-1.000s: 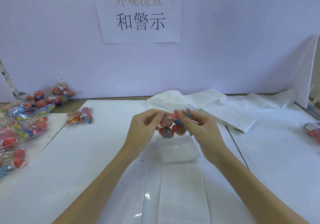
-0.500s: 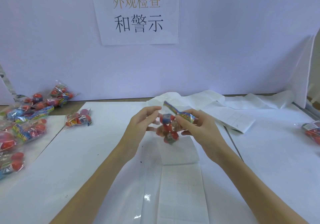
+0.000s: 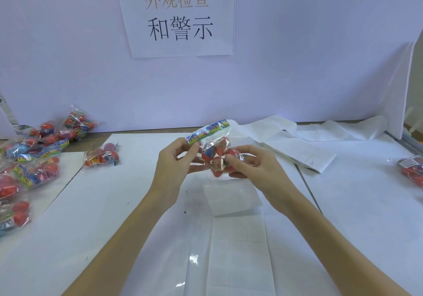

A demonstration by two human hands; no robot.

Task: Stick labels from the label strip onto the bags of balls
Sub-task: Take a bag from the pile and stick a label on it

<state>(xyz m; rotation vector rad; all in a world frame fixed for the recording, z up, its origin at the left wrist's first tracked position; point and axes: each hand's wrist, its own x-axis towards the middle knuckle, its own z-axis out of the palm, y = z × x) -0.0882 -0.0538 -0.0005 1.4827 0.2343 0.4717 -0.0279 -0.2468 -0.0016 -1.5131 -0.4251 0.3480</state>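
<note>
Both the left hand [image 3: 175, 162] and right hand [image 3: 250, 165] grasp the bag of balls [image 3: 215, 151] above the label strip [image 3: 240, 245]; light, crinkly and probably slippery, it seems best held by its stiff printed top.

Clear bag of balls [image 3: 216, 152] with colourful header card being held above table, header tilting up to right; red and blue balls showing inside. Label strip [image 3: 238, 245] lying flat beneath it, running toward viewer. Loose bag [image 3: 101, 156] lying left of centre; pile of bags [image 3: 29, 158] resting at far left; another bag [image 3: 412, 170] sitting at right edge
</note>
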